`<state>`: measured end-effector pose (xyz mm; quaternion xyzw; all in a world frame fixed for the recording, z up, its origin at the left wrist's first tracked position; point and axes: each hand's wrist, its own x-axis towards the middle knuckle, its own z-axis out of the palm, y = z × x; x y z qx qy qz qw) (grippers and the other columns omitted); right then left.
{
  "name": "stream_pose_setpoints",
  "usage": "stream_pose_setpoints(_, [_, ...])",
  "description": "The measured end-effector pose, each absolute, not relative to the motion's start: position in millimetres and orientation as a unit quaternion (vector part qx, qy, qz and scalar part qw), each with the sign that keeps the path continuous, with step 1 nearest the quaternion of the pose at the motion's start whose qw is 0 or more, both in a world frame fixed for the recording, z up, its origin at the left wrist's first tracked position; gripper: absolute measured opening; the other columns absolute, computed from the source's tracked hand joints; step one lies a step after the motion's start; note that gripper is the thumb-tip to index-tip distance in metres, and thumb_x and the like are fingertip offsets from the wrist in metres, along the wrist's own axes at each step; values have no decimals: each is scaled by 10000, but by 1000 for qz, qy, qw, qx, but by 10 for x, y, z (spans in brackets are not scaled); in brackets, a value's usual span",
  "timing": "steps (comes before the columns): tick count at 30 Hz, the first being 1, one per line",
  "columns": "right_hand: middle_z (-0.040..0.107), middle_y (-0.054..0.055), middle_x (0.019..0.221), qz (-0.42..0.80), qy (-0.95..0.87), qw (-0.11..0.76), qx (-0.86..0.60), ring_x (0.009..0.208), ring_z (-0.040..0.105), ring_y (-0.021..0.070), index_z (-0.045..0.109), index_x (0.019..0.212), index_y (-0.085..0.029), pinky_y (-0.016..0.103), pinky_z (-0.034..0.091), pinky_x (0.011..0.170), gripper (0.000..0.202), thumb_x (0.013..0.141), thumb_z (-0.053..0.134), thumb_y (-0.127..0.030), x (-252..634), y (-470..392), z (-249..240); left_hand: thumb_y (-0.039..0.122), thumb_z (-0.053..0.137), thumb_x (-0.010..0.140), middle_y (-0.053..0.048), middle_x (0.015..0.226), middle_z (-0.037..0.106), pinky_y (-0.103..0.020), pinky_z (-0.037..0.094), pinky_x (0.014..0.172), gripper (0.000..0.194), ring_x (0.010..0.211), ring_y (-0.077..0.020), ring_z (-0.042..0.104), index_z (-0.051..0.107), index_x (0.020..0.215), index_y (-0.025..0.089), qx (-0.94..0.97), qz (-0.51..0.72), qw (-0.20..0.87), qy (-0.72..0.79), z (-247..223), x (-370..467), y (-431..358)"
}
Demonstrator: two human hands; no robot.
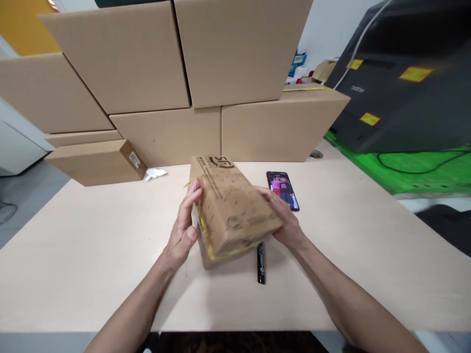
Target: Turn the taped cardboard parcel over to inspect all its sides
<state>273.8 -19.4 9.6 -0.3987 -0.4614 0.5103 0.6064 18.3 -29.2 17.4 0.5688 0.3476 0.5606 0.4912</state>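
Between my two hands is a brown cardboard box (235, 203), tilted above the tabletop, with dark printing on its upper face and a yellow strip along its lower edges. My left hand (186, 220) grips the box's left side, fingers along the edge and thumb near the front. My right hand (281, 215) is closed around its right side; part of those fingers is hidden by the box. A black, narrow tool with small print (261, 264), perhaps a cutter, lies on the table just below the box. Behind my right hand rests a phone (283, 189) with its screen lit.
Large cardboard boxes (165, 132) are stacked along the back of the pale table (91, 255). A flatter box (91, 159) with a label stands at the back left, beside crumpled white paper (155, 173). At right, a dark printer (397, 98) sits on a green surface (397, 171).
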Motion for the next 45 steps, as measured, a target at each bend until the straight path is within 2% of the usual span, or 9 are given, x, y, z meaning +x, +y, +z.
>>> stream_pose_setpoints(3, [769, 15, 1407, 535, -507, 589, -331, 1363, 673, 305, 833, 1178, -382, 504, 527, 1149, 424, 948, 652, -689, 2715, -166, 49, 686, 693, 944, 42, 1801, 328, -529, 202, 1407, 700, 1715, -326, 163, 543, 1577, 429, 587, 553, 494, 326, 149, 204, -265])
stream_pose_setpoints(11, [640, -36, 1595, 548, -541, 580, -268, 1547, 519, 269, 739, 1370, -426, 499, 442, 1266, 373, 1022, 645, -523, 2674, -240, -29, 710, 668, 927, -11, 1802, 334, -660, 353, 1327, 864, 1673, -429, 265, 373, 1680, 406, 556, 514, 590, 281, 83, 257, -206])
stream_pose_setpoints(18, [716, 17, 1494, 531, -513, 640, -214, 1436, 611, 306, 735, 1379, -385, 539, 489, 1207, 457, 967, 665, -572, 2689, -251, 36, 323, 839, 840, 11, 1829, 260, -628, 46, 1400, 937, 1718, -374, 101, 400, 1662, 421, 712, 543, 391, 215, 17, 88, -181])
stream_pose_setpoints(24, [789, 26, 1316, 526, -479, 638, -293, 1260, 694, 260, 779, 1288, -374, 461, 562, 1060, 333, 1001, 671, -504, 2644, -209, -94, 508, 685, 978, -72, 1743, 409, -647, 306, 1336, 716, 1625, -389, 356, 453, 1646, 396, 629, 572, 443, 284, -56, 179, -161])
stream_pose_setpoints(28, [700, 10, 1489, 493, -532, 612, -315, 1413, 605, 259, 709, 1399, -402, 479, 486, 1179, 389, 1027, 648, -496, 2661, -229, -154, 529, 625, 1031, -94, 1666, 467, -634, 409, 1272, 594, 1556, -378, 445, 520, 1604, 412, 647, 540, 413, 346, -83, 193, -177])
stream_pose_setpoints(33, [708, 39, 1470, 498, -483, 651, -307, 1428, 599, 295, 695, 1354, -378, 534, 476, 1202, 445, 973, 653, -604, 2623, -188, -136, 530, 560, 1068, -44, 1827, 175, -680, 321, 1310, 621, 1685, -397, 209, 392, 1663, 470, 739, 484, 311, 349, -69, 169, -238])
stream_pose_setpoints(37, [602, 84, 1580, 474, -467, 668, -333, 1500, 536, 329, 560, 1466, -368, 570, 462, 1226, 691, 904, 631, -762, 2590, -162, -96, 496, 593, 1060, -26, 1862, 76, -714, 190, 1345, 756, 1718, -408, 50, 233, 1723, 445, 877, 365, 145, 277, -86, 251, -323])
stream_pose_setpoints(42, [253, 107, 1780, 369, -566, 636, -373, 1686, 225, 349, 70, 1688, -398, 616, 322, 1323, 1285, 730, 874, -695, 2567, -199, -148, 484, 714, 986, -104, 1851, 73, -761, 188, 1315, 1020, 1709, -450, 1, 49, 1753, 384, 927, 280, 40, 248, -211, 385, -384])
stream_pose_setpoints(45, [309, 160, 1719, 373, -545, 627, -412, 1615, 358, 376, 54, 1673, -375, 649, 389, 1268, 1244, 771, 883, -590, 2556, -193, -208, 480, 700, 992, -106, 1837, 160, -690, 228, 1339, 996, 1713, -396, 99, 74, 1756, 351, 936, 264, 51, 227, -238, 412, -381])
